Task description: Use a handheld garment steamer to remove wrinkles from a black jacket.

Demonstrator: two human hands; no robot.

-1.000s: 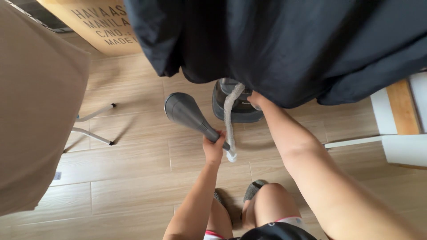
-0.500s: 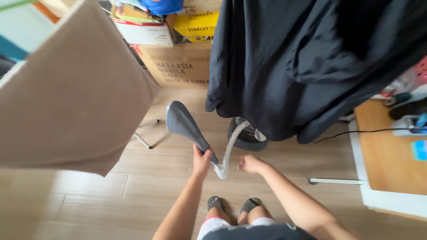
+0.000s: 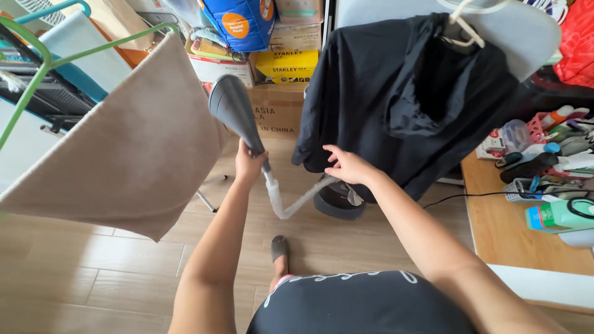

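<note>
My left hand (image 3: 249, 166) grips the handle of a grey garment steamer head (image 3: 232, 110), held upright with its wide nozzle raised. A pale ribbed hose (image 3: 297, 201) runs from the handle down to the dark steamer base (image 3: 337, 201) on the wooden floor. My right hand (image 3: 345, 166), fingers spread, touches the lower edge of a black garment (image 3: 402, 93) hanging on a white hanger (image 3: 463, 31) against a grey upright board (image 3: 526, 28).
A beige cloth (image 3: 124, 142) hangs over a green rack (image 3: 37, 68) at left. Cardboard boxes (image 3: 278, 108) and a blue bag (image 3: 241, 21) stand behind. A wooden table (image 3: 513, 229) with bottles and clutter is at right. A black cable (image 3: 470, 196) runs along the floor.
The view has tilted up from the floor. My left hand raised the steamer head upright. My right hand rose from near the base to the black garment's hem.
</note>
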